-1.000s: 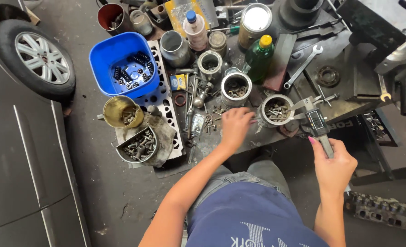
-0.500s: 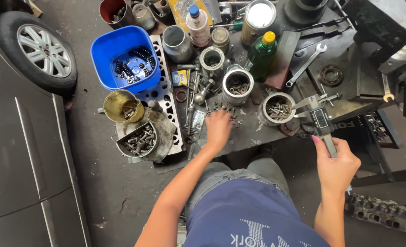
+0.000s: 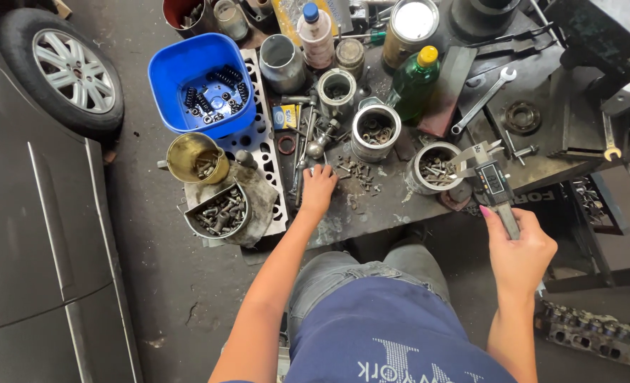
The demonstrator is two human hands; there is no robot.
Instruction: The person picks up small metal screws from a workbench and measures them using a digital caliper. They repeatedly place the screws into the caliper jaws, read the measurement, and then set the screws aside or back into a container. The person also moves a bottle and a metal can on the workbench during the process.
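My left hand [image 3: 318,187] rests palm down on the dirty metal work surface [image 3: 371,206], fingers spread over a scatter of small bolts [image 3: 355,172]. Whether it grips anything is hidden under the palm. My right hand [image 3: 519,245] is closed around the lower end of a digital caliper [image 3: 488,177], whose jaws point up toward a round tin of bolts [image 3: 432,169]. A second tin with nuts and washers [image 3: 376,132] stands just beyond my left fingers.
A blue bucket of springs [image 3: 201,81], a brass pot [image 3: 196,159] and a bowl of bolts [image 3: 218,211] sit at left. Bottles, cans, a green bottle [image 3: 413,84] and a wrench [image 3: 482,101] crowd the back. A car wheel [image 3: 68,69] stands at far left.
My left hand slid leftward along the surface, from near the tins to the loose bolts. The right hand kept hold of the caliper, barely shifting.
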